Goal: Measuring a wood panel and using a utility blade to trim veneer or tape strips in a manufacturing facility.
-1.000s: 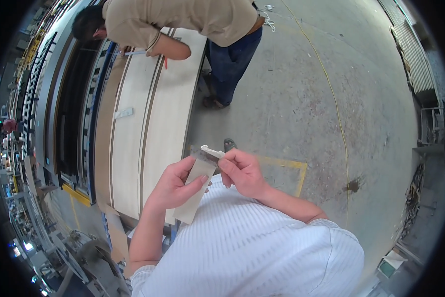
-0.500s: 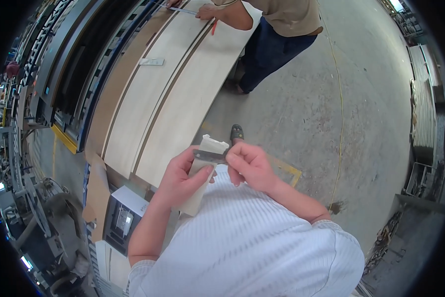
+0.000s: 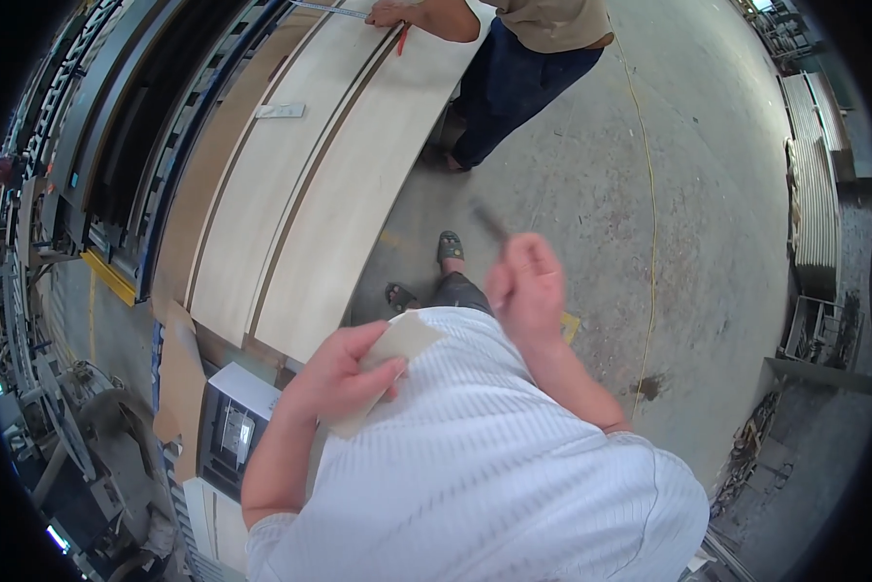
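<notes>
Held in front of my white shirt, my left hand [image 3: 344,373] grips a flat beige strip [image 3: 412,339] between thumb and fingers. It looks like thin board or card; its far end is cut or torn at a slant. Off to the right, my right hand [image 3: 528,291] is raised away from the strip, fingers closed on a narrow, dark, flat tool [image 3: 488,219]. Motion blurs the tool, and its kind cannot be made out. A gap separates the two hands.
Long pale panels [image 3: 358,184] lie on a bench ahead left, with a small whitish plate [image 3: 280,111] on them. A co-worker's hand [image 3: 389,14] rests at their far end. A dark boxed device [image 3: 230,432] sits by my left arm. A yellow cord [image 3: 648,194] crosses the floor.
My right hand has drawn away from the strip, to the right and upward, taking the dark tool with it. The ragged white piece at the strip's end is no longer visible.
</notes>
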Motion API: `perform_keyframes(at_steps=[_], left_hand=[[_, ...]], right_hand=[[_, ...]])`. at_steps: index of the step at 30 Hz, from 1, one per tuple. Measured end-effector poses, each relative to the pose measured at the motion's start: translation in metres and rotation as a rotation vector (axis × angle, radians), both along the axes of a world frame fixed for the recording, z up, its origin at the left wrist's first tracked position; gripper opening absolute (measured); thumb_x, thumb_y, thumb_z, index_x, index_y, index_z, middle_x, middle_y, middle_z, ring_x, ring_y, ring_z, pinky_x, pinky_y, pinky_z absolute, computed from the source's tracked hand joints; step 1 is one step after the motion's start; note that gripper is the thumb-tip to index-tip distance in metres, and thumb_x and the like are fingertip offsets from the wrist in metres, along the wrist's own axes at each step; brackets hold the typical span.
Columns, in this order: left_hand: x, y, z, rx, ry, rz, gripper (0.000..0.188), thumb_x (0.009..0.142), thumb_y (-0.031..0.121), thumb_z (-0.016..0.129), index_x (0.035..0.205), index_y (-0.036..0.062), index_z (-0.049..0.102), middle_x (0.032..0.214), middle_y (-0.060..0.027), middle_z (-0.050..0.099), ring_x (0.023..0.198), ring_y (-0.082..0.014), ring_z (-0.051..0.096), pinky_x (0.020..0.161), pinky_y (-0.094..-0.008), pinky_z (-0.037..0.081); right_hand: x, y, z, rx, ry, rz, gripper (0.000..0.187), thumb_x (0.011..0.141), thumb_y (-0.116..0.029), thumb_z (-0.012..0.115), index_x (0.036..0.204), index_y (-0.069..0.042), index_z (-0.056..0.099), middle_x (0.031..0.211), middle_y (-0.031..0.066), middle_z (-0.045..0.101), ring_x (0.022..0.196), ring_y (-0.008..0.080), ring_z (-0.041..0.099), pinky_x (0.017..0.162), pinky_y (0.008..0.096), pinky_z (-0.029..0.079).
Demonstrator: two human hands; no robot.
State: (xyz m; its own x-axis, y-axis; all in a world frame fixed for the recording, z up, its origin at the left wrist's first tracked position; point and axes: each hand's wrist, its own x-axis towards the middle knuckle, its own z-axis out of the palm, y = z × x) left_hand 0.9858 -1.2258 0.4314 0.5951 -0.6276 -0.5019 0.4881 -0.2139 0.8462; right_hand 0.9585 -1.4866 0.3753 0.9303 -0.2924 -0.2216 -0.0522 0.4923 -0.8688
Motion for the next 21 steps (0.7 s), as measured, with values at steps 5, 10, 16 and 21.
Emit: perform_keyframes(at_steps=[5,10,16,21], left_hand=[[0.017,0.008,0.0,-0.037,-0.027,0.128,0.029,0.098,0.004,0.061,0.127,-0.0019,0.06,0.09,-0.0074,0.07,0.072,-0.0131,0.069,0.064,-0.0282,0.057],[0.041,0.0,0.006,-0.121,0.089,0.459,0.031,0.102,0.01,0.058,0.13,-0.0023,0.059,0.096,-0.0142,0.073,0.075,-0.0193,0.073,0.066,-0.0326,0.06],[0.042,0.013,-0.008,-0.306,0.074,0.712,0.027,0.104,0.012,0.056,0.126,-0.0034,0.06,0.102,-0.0126,0.072,0.087,-0.0227,0.075,0.074,-0.0336,0.061],[0.037,0.029,-0.015,-0.316,-0.004,0.775,0.025,0.105,0.013,0.056,0.124,-0.0039,0.061,0.103,-0.0118,0.072,0.09,-0.0218,0.075,0.078,-0.0328,0.06]], right_hand=[[-0.003,0.004,0.003,-0.005,0.015,0.14,0.016,0.11,-0.02,0.052,0.105,-0.007,0.056,0.069,0.0055,0.063,0.054,0.0112,0.054,0.049,0.0243,0.04],[0.017,0.024,0.031,-0.152,0.04,0.244,0.027,0.11,-0.011,0.046,0.136,-0.005,0.054,0.073,0.0075,0.066,0.06,0.0116,0.061,0.053,0.0243,0.045],[0.033,0.037,0.027,-0.317,-0.185,0.402,0.026,0.108,-0.006,0.048,0.129,0.0,0.061,0.086,0.0097,0.072,0.072,0.0136,0.067,0.062,0.0263,0.051],[0.033,0.064,0.033,-0.361,-0.19,0.544,0.024,0.105,-0.002,0.053,0.124,0.003,0.067,0.097,0.0118,0.076,0.085,0.0164,0.073,0.072,0.0279,0.056]])
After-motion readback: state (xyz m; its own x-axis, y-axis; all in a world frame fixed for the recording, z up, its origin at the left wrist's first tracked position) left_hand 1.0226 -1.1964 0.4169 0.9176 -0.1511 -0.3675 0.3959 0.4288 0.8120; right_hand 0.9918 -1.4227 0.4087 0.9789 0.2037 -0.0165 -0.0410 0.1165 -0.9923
